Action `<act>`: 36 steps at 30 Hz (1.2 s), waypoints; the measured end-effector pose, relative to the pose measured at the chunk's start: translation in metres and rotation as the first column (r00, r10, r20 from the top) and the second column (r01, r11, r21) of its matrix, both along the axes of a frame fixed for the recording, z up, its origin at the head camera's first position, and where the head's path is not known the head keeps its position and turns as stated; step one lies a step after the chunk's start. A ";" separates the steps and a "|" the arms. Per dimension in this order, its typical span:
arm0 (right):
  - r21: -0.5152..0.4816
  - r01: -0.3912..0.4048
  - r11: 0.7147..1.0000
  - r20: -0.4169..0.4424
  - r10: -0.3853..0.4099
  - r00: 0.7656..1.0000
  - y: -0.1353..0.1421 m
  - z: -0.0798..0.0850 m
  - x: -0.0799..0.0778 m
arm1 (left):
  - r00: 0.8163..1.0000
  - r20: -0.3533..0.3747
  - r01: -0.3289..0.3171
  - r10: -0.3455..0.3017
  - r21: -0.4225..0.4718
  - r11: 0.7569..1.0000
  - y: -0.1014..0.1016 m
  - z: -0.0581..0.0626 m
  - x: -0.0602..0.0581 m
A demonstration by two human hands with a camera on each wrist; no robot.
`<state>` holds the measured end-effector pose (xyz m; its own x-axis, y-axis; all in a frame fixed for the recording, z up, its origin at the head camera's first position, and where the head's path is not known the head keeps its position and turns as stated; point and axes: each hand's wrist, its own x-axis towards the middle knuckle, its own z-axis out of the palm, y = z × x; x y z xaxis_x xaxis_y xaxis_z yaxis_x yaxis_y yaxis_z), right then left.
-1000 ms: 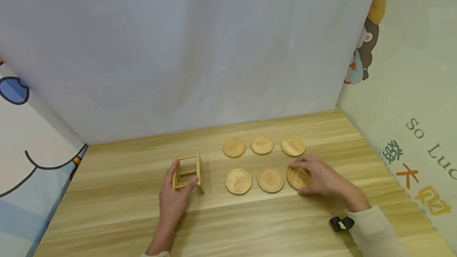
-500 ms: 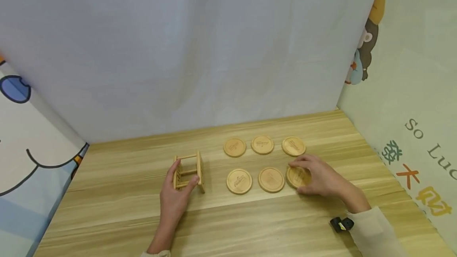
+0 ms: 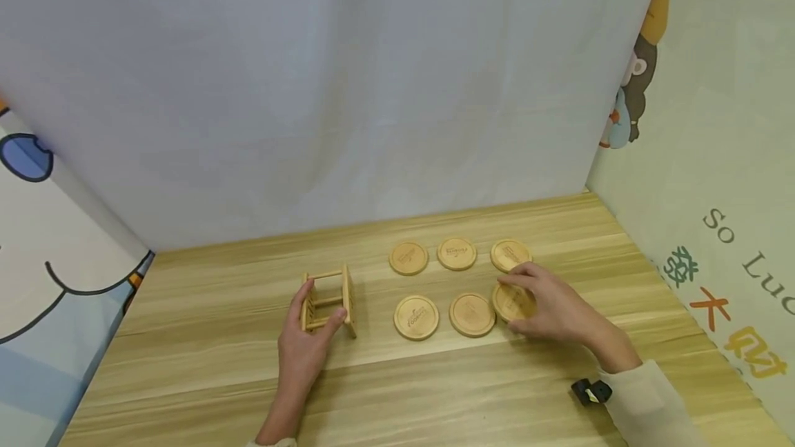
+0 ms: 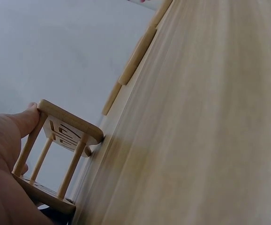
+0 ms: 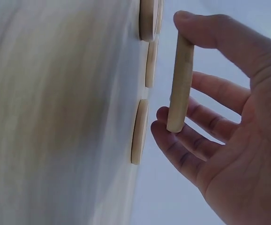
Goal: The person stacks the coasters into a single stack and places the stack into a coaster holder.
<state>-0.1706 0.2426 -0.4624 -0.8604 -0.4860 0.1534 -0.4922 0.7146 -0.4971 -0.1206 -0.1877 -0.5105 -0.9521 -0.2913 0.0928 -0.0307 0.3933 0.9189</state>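
Observation:
On the left of the head view, a small wooden coaster holder (image 3: 348, 301) stands on the table, two slotted side panels joined by thin rods. My left hand (image 3: 301, 349) grips it, thumb on the right panel and fingers on the left one. The left wrist view shows the thumb (image 4: 25, 121) on a panel edge. My right hand (image 3: 555, 303) pinches a round wooden coaster (image 3: 512, 303) by its edges between thumb and fingers. In the right wrist view this coaster (image 5: 180, 86) is apart from the tabletop, beyond which other coasters lie flat.
Two coasters, one on the left (image 3: 416, 317) and one in the middle (image 3: 472, 314), lie in the near row. Behind them is a far row of three, its right coaster (image 3: 511, 254) close to my right fingers. A grey-white curtain (image 3: 373, 88) hangs behind the wooden table (image 3: 236, 378).
My right hand has brought its coaster slightly left and up from the table, close to the middle coaster of the near row. My left hand and the holder have stayed in place.

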 end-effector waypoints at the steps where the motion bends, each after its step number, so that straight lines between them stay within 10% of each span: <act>1: -0.001 -0.003 1.000 -0.005 0.003 1.000 -0.001 0.001 0.000 | 1.000 -0.015 -0.007 0.007 -0.004 1.000 -0.001 -0.006 -0.002; 16: -0.012 -0.046 0.999 -0.024 0.046 0.999 -0.016 0.000 -0.002 | 1.000 0.025 -0.012 0.012 0.003 1.000 -0.017 -0.041 -0.018; 27: 0.002 -0.081 0.997 -0.048 0.081 0.996 -0.026 -0.001 -0.003 | 0.999 -0.034 -0.015 0.014 -0.022 1.000 -0.002 -0.007 -0.002; 36: -0.008 -0.097 0.995 -0.055 0.097 0.994 -0.032 -0.003 -0.004 | 0.998 -0.052 -0.020 0.019 -0.015 1.000 -0.004 -0.014 -0.005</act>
